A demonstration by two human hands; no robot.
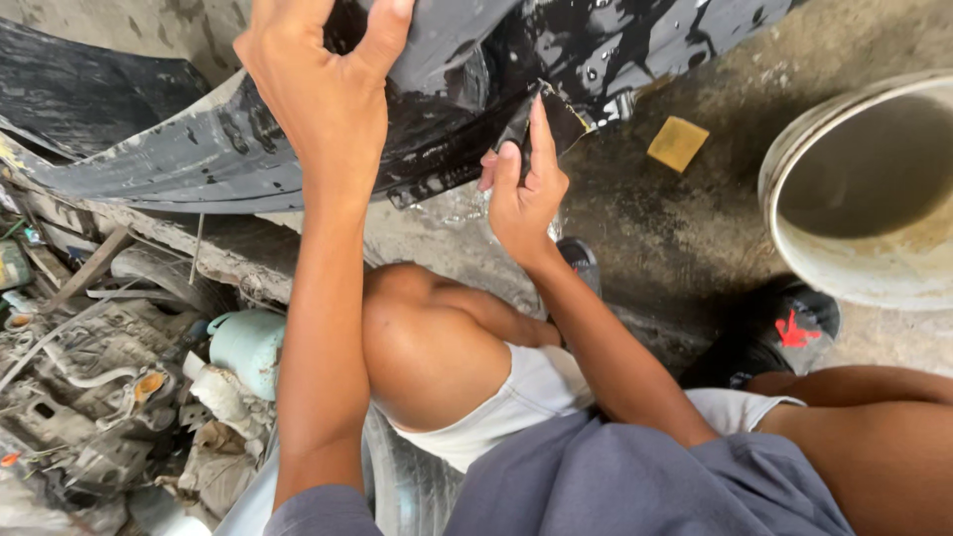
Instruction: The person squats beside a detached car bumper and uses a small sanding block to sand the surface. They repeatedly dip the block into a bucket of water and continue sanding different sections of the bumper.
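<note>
— While the wet black panel [298,149] lies tilted across the top of my view, where exactly are the hands on it?

— I see the left hand [323,89] clamped over the panel's upper edge, thumb and fingers [382,35] curled around it, so it is gripping the panel itself. The right hand [526,189] is at the panel's lower edge, fingers closed on a small dark sheet of sandpaper [561,119] pressed flat against the wet surface.

— And the panel, where does it sit?

— It rests low over the concrete floor [695,228], just in front of the person's bent knee [417,347], with water pooling beneath its lower edge. Its surface is streaked and glossy with water.

— What else is around?

— A yellow sponge [678,144] lies on the floor to the right of the panel, apart from both hands. Further right stands a large pale bucket [794,199], its rim dirty. A black sandal [794,328] with a red mark sits near the bucket's base. To the left I can make out a pale green canister [248,347] and a heap of greasy engine parts [79,397]. Whether anything is in the bucket, I cannot tell.
</note>
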